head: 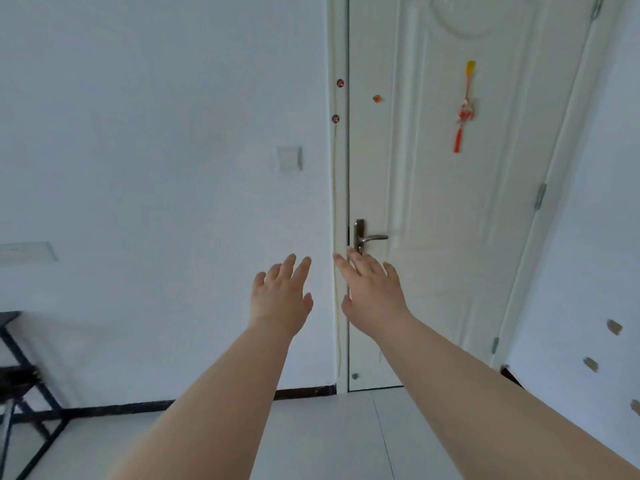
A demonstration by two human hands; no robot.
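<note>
I held both hands out in front of me, palms away, fingers straight and slightly spread, neither holding anything. My right hand [372, 292] was raised before the white door [450, 202], its fingertips [353, 253] just below the door handle [372, 238]; whether they touched the door I cannot tell. The handle sat just above that hand, by the door's closing edge. Its lever lay level, long axis horizontal, free end pointing right, away from my left hand and toward the hinges. Its metal backplate [359, 227] stood upright, and its lower end was hidden behind my fingertips. My left hand [282, 296] hovered beside the right, in front of the wall. Above the left hand was a wall switch [289, 158]. High above my right hand a red tassel ornament [465, 109] hung straight down on the door.
</note>
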